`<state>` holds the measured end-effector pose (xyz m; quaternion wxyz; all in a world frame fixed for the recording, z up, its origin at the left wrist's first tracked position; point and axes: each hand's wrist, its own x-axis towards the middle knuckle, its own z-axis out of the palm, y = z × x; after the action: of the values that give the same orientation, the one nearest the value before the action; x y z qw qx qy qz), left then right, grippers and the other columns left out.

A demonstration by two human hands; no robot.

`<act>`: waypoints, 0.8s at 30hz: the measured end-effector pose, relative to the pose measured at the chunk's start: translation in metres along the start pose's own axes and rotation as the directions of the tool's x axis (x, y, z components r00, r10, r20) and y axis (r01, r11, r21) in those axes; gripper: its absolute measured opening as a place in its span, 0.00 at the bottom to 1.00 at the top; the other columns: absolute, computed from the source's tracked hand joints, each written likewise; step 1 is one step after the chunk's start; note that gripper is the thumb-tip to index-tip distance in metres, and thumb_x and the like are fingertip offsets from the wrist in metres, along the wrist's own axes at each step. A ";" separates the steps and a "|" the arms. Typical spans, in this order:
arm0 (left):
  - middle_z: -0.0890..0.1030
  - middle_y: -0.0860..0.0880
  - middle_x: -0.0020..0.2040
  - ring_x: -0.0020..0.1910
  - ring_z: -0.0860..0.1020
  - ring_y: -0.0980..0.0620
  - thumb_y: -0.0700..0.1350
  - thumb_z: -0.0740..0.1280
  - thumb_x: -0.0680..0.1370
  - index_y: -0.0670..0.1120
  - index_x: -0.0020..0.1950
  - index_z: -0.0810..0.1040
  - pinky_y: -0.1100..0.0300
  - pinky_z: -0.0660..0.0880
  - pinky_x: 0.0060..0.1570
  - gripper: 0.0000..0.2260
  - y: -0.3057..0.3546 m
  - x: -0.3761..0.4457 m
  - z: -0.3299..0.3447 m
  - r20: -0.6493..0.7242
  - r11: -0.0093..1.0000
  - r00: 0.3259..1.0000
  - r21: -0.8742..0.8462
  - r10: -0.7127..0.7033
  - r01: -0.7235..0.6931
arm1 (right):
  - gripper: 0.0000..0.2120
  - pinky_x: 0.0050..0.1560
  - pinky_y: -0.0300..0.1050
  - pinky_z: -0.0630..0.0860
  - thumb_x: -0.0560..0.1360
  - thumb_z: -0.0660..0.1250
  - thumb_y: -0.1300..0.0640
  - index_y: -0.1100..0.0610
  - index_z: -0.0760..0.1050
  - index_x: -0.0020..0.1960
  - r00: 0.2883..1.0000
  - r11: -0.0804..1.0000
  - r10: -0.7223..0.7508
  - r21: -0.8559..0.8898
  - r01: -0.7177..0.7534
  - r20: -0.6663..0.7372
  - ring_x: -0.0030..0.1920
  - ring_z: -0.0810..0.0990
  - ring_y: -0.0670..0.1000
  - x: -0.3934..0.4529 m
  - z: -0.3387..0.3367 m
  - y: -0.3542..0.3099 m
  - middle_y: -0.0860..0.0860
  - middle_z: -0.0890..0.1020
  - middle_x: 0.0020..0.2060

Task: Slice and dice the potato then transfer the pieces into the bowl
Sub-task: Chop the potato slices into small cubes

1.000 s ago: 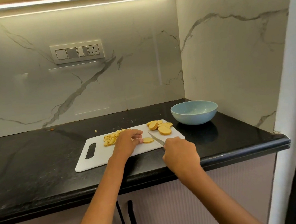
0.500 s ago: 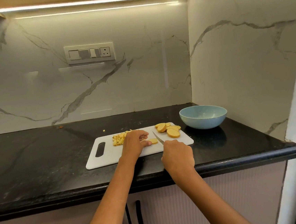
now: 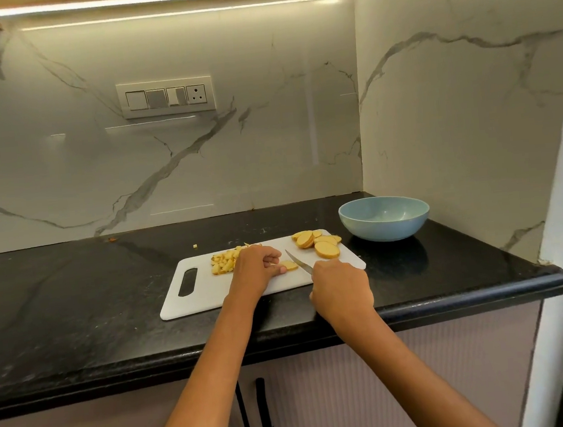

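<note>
Same as before: left hand [image 3: 256, 267] pinching potato slice [image 3: 289, 265], right hand [image 3: 342, 286] clamped on knife [image 3: 298, 261].

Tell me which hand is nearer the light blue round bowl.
Right. The right hand grips the knife at the white cutting board's near right edge, nearer the light blue round bowl. The left hand rests mid-board, farther left.
</note>
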<state>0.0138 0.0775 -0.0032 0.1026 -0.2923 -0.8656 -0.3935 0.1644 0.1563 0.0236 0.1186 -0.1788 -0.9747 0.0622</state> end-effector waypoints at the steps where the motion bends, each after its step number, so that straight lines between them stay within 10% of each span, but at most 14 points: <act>1: 0.82 0.42 0.52 0.47 0.77 0.52 0.40 0.74 0.70 0.40 0.58 0.79 0.63 0.73 0.53 0.18 0.000 0.000 0.000 0.004 1.000 1.000 0.000 -0.001 0.001 | 0.12 0.49 0.42 0.75 0.79 0.60 0.56 0.58 0.72 0.61 1.000 1.000 0.006 0.010 -0.006 -0.004 0.50 0.79 0.50 -0.001 0.000 0.000 0.54 0.79 0.52; 24: 0.80 0.46 0.58 0.56 0.76 0.49 0.46 0.69 0.75 0.45 0.56 0.82 0.64 0.66 0.49 0.11 0.007 0.007 -0.004 0.118 0.974 0.993 0.227 -0.024 -0.004 | 0.13 0.51 0.42 0.71 0.81 0.58 0.60 0.58 0.69 0.65 0.999 0.999 -0.024 -0.024 0.024 -0.024 0.56 0.77 0.52 0.003 0.001 -0.022 0.54 0.76 0.58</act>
<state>0.0122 0.0814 0.0070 0.0811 -0.2975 -0.9108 -0.2745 0.1536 0.1367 0.0274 0.1292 -0.1693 -0.9759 0.0469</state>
